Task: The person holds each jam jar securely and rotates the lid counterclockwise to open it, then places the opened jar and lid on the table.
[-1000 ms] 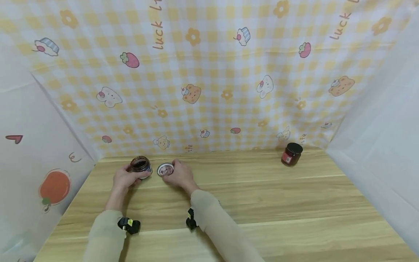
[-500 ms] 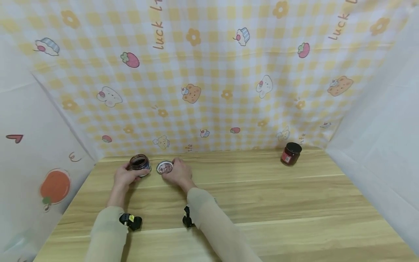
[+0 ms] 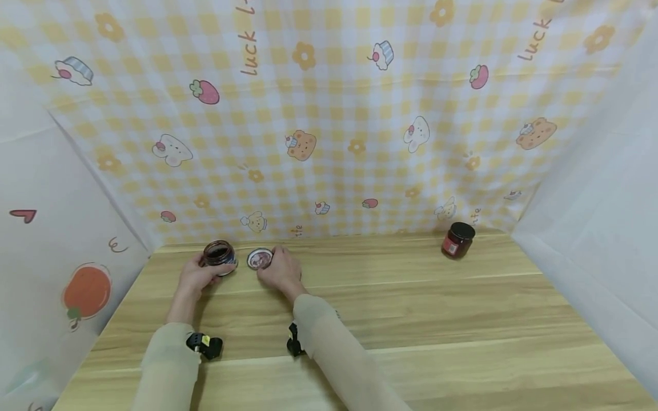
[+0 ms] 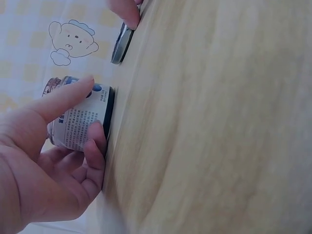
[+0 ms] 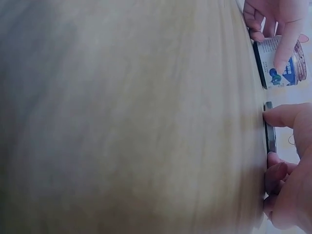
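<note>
My left hand (image 3: pixel 197 278) grips an uncapped glass jam jar (image 3: pixel 220 254) at the back left of the table. Dark jam shows inside its rim, and its white and blue label (image 4: pixel 75 124) faces the wrist camera. The jar stands upright, its base at the tabletop, with the thumb along one side and fingers around the other. Just right of it, a round lid (image 3: pixel 259 258) lies inner face up, smeared with jam. My right hand (image 3: pixel 281 270) pinches the lid's edge between thumb and fingers, low against the wood. A narrow gap separates jar and lid.
A second jar (image 3: pixel 458 240), dark red with a black lid on, stands at the back right of the wooden table (image 3: pixel 411 319). Behind the table's back edge hangs a yellow checked cloth (image 3: pixel 334 114). White sheets (image 3: pixel 591 228) close off both sides.
Both hands have shifted slightly toward the back of the table, with the jar and the lid moving along. The second jar has stayed in place.
</note>
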Tool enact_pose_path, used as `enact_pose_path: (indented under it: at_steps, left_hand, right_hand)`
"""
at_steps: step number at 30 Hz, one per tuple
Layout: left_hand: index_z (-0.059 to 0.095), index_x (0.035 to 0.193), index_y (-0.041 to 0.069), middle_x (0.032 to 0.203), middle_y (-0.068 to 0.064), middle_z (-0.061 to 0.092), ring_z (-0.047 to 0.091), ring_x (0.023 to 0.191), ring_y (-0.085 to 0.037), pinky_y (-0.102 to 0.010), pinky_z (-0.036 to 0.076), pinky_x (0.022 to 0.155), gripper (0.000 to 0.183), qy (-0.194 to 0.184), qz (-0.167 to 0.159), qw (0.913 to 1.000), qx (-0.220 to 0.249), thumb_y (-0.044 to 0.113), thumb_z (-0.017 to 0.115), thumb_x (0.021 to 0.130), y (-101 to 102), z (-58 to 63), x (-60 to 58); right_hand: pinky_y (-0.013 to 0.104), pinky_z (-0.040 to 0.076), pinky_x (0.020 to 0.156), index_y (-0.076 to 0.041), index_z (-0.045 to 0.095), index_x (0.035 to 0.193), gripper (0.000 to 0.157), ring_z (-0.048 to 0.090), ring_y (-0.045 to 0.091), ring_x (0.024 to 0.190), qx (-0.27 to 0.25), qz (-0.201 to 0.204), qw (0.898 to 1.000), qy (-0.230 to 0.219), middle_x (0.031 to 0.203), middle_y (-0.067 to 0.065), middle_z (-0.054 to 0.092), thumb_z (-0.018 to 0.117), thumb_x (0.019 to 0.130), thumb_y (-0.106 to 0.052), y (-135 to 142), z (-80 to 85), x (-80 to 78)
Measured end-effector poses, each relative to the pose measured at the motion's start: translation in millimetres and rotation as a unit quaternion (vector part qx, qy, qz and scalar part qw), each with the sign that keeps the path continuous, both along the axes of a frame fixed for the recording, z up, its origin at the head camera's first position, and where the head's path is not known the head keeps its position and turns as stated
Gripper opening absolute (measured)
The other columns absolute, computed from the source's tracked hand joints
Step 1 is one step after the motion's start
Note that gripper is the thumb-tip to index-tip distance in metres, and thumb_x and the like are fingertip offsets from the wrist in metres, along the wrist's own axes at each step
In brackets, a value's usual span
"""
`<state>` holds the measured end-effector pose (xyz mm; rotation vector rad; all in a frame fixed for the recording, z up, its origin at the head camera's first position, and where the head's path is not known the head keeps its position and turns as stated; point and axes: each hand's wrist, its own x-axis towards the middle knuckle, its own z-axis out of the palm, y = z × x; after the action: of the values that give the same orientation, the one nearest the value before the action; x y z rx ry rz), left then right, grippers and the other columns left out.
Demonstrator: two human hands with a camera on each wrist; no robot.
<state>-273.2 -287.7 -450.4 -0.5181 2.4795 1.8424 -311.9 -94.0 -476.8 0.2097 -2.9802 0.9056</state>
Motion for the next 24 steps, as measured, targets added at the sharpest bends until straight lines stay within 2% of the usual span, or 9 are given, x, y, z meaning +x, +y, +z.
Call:
enact_pose_path:
  at_steps: [5,10,18,24]
  left_hand:
    - [0.037,0.146,-0.003,0.101,-0.007,0.059,0.059,0.061,-0.009,-0.025,0.049,0.056,0.08,0.006,-0.015,0.9995,-0.026,0.023,0.083,0.086,-0.1,0.4,-0.1]
    - [0.037,0.146,-0.004,0.096,-0.004,0.061,0.06,0.061,-0.011,-0.027,0.049,0.057,0.08,0.022,-0.033,0.9982,-0.045,0.026,0.082,0.087,-1.2,2.2,-0.2]
    - [0.034,0.148,-0.005,0.109,-0.012,0.06,0.061,0.067,-0.011,-0.028,0.049,0.062,0.084,0.01,-0.044,0.9979,-0.048,0.029,0.081,0.088,-2.4,1.8,-2.3]
    - [0.023,0.154,-0.008,0.133,-0.03,0.051,0.063,0.07,-0.011,-0.028,0.05,0.065,0.095,0.002,-0.046,0.9972,-0.059,0.029,0.081,0.088,-1.7,3.9,2.9]
  right_hand:
    - [0.033,0.048,0.081,-0.014,0.061,0.116,0.044,0.059,0.015,0.091,-0.002,0.002,1.0,0.01,0.103,-0.002,0.061,0.078,0.083,-0.038,1.9,-1.1,-0.2]
    - [0.031,0.048,0.083,-0.015,0.06,0.119,0.046,0.06,0.014,0.096,0.006,0.008,1.0,0.004,0.108,-0.003,0.061,0.075,0.087,-0.044,1.9,-0.7,-2.1]
    - [0.034,0.048,0.09,-0.012,0.058,0.129,0.05,0.061,0.017,0.107,0.014,0.021,1.0,-0.004,0.119,0.001,0.062,0.073,0.09,-0.04,4.1,3.1,-1.5]
    - [0.035,0.047,0.095,-0.01,0.056,0.13,0.054,0.059,0.021,0.108,-0.026,0.031,0.999,-0.031,0.117,0.003,0.061,0.077,0.085,-0.032,8.4,4.8,0.8]
